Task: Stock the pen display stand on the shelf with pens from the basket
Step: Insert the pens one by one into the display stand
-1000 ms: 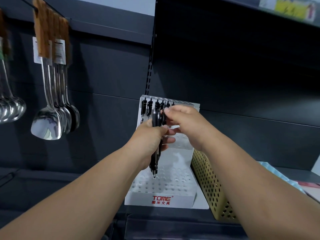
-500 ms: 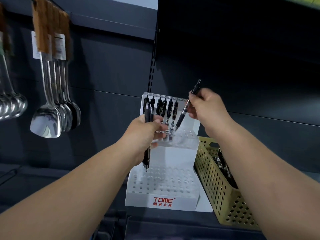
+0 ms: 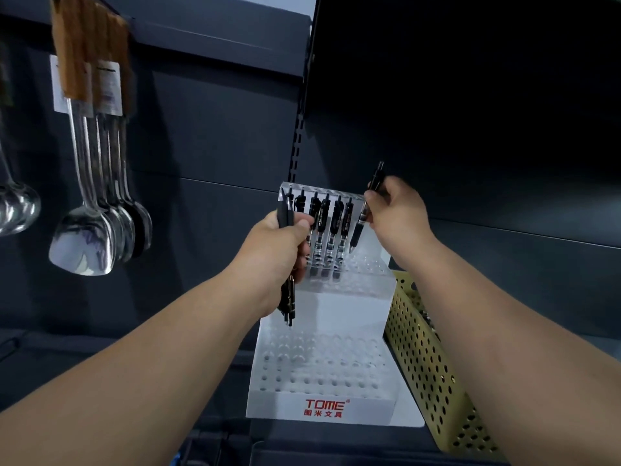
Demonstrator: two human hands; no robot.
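Observation:
A white tiered pen display stand (image 3: 322,368) marked TOME sits on the dark shelf, its tiers full of holes. Several black pens (image 3: 331,227) stand in its top back row. My left hand (image 3: 272,260) is shut on a bundle of black pens (image 3: 288,302) in front of the stand's left side. My right hand (image 3: 398,216) pinches a single black pen (image 3: 364,213), tilted, with its tip just above the top row, right of the standing pens. A yellow perforated basket (image 3: 433,368) stands right of the stand, mostly hidden by my right forearm.
Metal spatulas and ladles (image 3: 97,210) with wooden handles hang on the back panel at the left. A slotted shelf upright (image 3: 299,129) runs down behind the stand. A dark upper shelf overhangs the right bay.
My right hand drew one pen out of the bundle in my left hand, carried it right and has now lowered its tip toward the top row. My left hand stayed nearly still.

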